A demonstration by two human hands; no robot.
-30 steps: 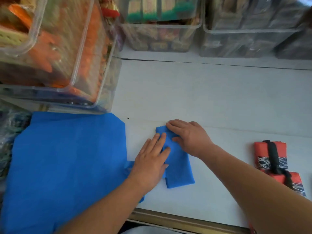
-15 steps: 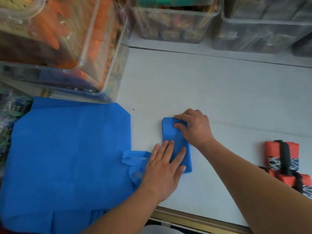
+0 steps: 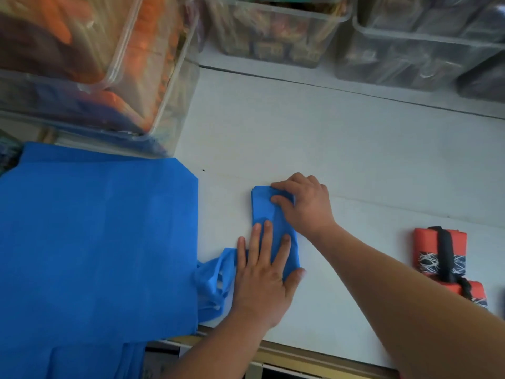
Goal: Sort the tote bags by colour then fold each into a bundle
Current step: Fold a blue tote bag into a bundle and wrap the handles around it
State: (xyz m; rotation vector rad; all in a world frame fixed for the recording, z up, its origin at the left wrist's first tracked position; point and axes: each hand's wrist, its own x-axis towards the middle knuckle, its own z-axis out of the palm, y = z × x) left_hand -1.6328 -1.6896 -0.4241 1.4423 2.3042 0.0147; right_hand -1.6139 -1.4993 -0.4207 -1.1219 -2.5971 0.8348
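Observation:
A blue tote bag folded into a narrow strip (image 3: 266, 212) lies on the white table (image 3: 341, 149). My left hand (image 3: 262, 280) presses flat on its near end with straight fingers. My right hand (image 3: 303, 203) rests on the far end, fingers curled over the folded edge. The bag's blue handles (image 3: 213, 280) trail out to the left of my left hand. A stack of flat blue tote bags (image 3: 95, 242) covers the table's left side. Two orange bundles tied with black handles (image 3: 440, 250) sit at the right.
Clear plastic bins (image 3: 164, 86) with orange and dark bags stand at the back left, and more bins (image 3: 273, 34) line the far edge. The table's front edge (image 3: 300, 354) runs close below my arms.
The blue strip has been folded narrower. My left hand slid toward its near end, and my right hand moved to the far end. The view dipped downward.

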